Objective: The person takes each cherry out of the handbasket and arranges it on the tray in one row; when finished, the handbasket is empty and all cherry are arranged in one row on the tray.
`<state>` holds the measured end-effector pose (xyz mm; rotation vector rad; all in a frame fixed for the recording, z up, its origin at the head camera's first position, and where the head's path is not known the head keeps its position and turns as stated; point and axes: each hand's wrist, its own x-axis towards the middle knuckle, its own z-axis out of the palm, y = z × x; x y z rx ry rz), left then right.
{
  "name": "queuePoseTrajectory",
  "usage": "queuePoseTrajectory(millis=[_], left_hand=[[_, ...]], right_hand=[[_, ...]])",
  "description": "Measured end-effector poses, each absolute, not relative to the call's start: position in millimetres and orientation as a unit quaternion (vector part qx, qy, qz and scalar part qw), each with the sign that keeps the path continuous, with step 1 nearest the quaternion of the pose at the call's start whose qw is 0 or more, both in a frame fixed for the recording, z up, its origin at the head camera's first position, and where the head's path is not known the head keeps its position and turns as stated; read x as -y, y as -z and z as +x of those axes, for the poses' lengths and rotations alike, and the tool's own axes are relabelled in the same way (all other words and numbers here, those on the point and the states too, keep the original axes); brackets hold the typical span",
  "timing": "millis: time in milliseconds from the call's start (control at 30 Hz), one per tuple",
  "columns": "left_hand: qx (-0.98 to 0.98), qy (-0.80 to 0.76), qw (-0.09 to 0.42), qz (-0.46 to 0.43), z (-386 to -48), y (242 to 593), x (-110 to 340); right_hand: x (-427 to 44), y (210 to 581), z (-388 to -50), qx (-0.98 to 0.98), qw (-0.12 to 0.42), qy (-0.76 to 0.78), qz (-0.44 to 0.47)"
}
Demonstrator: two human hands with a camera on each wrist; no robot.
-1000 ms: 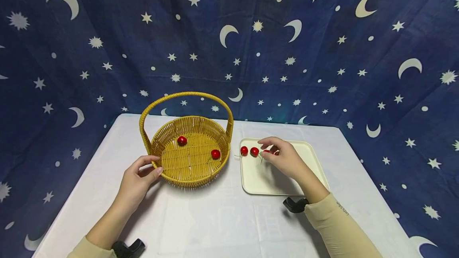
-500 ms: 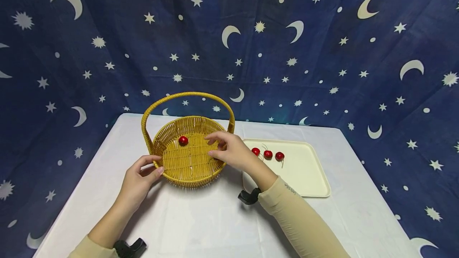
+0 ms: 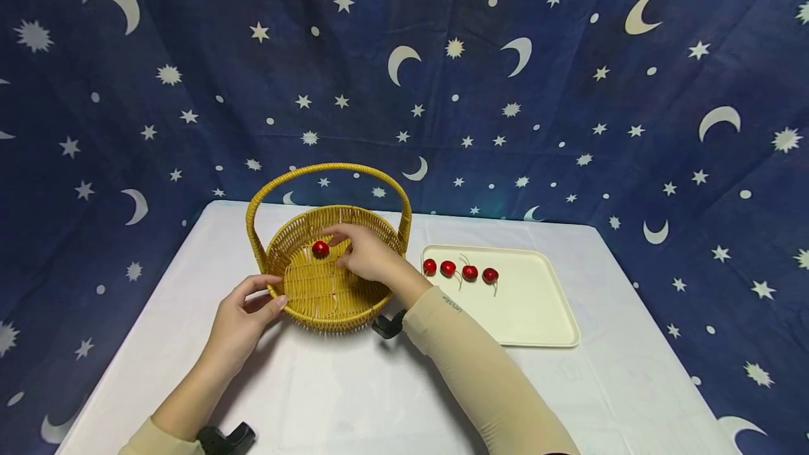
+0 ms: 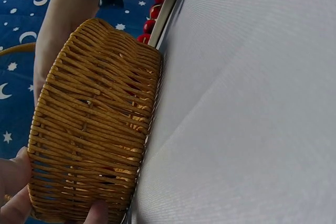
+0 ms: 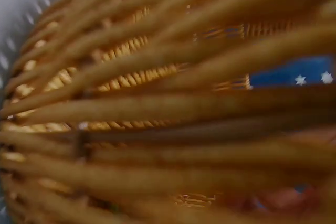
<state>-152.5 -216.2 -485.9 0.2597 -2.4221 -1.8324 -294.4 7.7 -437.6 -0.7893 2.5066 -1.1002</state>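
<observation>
My left hand (image 3: pixel 243 314) grips the near-left rim of a yellow wicker basket (image 3: pixel 338 314); its fingertips (image 4: pixel 16 174) also show against the weave in the left wrist view. Inside the basket, my right hand (image 3: pixel 366 255) reaches over the floor with finger and thumb apart. Just left of its fingertips lies a red cherry (image 3: pixel 320 249). My right hand and forearm cover the basket's right side. In the right wrist view, blurred basket weave (image 5: pixel 157 166) fills most of the picture.
Right of the basket, a cream tray (image 3: pixel 531 314) bears several red cherries (image 3: pixel 470 273) with stems in a row near its far left. The basket's tall arched handle (image 3: pixel 329 167) rises over it. White cloth covers the table (image 3: pixel 354 399); a starry blue curtain (image 3: pixel 442 125) hangs behind.
My right hand has moved left from over the tray into the basket, close to the cherry there. It now covers the spot where a second cherry lay. My left hand stays on the rim.
</observation>
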Motion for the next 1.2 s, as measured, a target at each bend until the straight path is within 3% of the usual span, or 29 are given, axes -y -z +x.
queuePoseTrajectory(millis=[500,933,1200], left_hand=[[0.797,0.597,0.05,0.078,-152,485,218],[0.796,0.599,0.052,0.064,-152,486,218],[0.799,0.596,0.053,0.065,-152,485,218]], right_hand=[[12,461,-317,-0.861,0.254,0.359,-0.255],[20,469,-309,-0.907,0.184,0.245,-0.289],[18,468,-310,-0.906,0.189,0.26,-0.277]])
